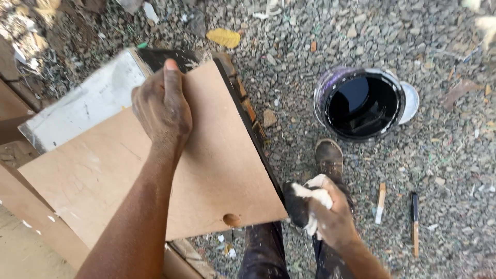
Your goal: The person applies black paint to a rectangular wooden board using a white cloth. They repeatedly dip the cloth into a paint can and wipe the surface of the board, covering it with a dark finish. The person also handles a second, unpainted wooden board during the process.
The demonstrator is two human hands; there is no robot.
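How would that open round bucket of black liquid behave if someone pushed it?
The open round bucket of black liquid looks fairly full, so probably heavy. It stands on loose grey gravel, so it would likely drag, maybe tilt and slop.

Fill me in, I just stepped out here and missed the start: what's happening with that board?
A person stands on gravel, the left hand pressed flat on a brown board with a round hole near its corner. The right hand grips a white cloth stained black, held at the board's dark-coated edge. An open bucket of black liquid sits on the ground just ahead, and two brushes lie to the right.
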